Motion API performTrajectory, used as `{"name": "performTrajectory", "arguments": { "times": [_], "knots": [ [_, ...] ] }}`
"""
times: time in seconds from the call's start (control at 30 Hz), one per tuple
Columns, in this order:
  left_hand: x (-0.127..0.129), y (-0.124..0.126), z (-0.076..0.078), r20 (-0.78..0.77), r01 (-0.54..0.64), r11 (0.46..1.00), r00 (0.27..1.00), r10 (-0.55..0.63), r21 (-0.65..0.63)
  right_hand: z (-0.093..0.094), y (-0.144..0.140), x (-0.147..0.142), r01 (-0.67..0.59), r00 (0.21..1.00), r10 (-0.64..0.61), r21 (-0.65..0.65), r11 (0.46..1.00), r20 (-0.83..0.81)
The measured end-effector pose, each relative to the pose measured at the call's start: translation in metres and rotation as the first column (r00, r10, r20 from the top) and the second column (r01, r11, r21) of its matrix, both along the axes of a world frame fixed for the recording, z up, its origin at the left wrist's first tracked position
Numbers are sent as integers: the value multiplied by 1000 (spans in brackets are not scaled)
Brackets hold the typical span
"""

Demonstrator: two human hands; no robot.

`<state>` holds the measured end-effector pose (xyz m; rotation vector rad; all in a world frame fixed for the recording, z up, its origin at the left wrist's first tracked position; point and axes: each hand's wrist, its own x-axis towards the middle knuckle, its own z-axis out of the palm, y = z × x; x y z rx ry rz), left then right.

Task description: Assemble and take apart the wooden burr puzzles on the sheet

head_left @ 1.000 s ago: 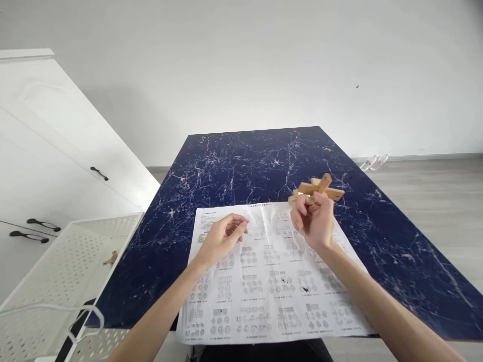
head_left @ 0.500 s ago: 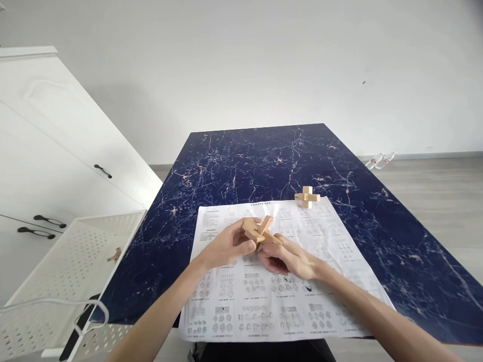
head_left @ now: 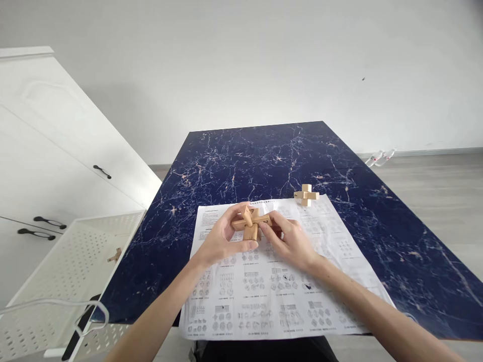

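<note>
Holding a light wooden interlocking cross-shaped burr puzzle (head_left: pixel 251 224) just above a white printed instruction sheet (head_left: pixel 271 296), head view only. Left hand (head_left: pixel 222 242) clasped around puzzle from left, thumb under lower bar. Right hand (head_left: pixel 292 244) pinching right-side bar with fingertips. Looks fully interlocked, no loose bars seen; judged not yet taken apart. Second small wooden cross puzzle (head_left: pixel 306 195) resting at sheet's far edge on dark blue marbled table (head_left: pixel 377 236). White perforated basket (head_left: pixel 68 271) at left, wooden piece (head_left: pixel 113 257) inside.
</note>
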<state>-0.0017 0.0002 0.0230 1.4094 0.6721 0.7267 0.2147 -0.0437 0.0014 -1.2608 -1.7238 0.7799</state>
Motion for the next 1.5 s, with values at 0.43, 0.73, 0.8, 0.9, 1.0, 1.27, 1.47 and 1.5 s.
{"name": "performTrajectory", "arguments": {
  "times": [0.43,0.73,0.8,0.9,1.0,1.27,1.47,1.5],
  "knots": [
    [-4,3,-1,-307,-43,962,943,128,270,-9,9,0,-45,995,41,34,998,87],
    [-5,7,-4,-390,-43,910,895,219,413,-12,8,2,-38,997,35,45,998,73],
    [-5,7,-5,-398,-34,894,887,233,447,-11,8,3,-41,995,35,65,997,95],
    [-6,7,-7,-401,-27,870,880,255,493,-8,9,6,-88,991,81,60,994,106],
    [-7,6,-7,-404,-24,847,872,278,531,-4,10,10,-135,988,131,46,990,82],
    [-8,9,-6,-431,-1,839,858,280,544,-8,9,7,-90,990,83,60,994,110],
    [-9,10,-5,-442,30,834,858,262,551,-19,5,2,1,987,-23,137,991,158],
    [-10,10,-6,-445,39,833,858,255,553,-20,5,1,3,987,-25,137,991,156]
  ]
}}
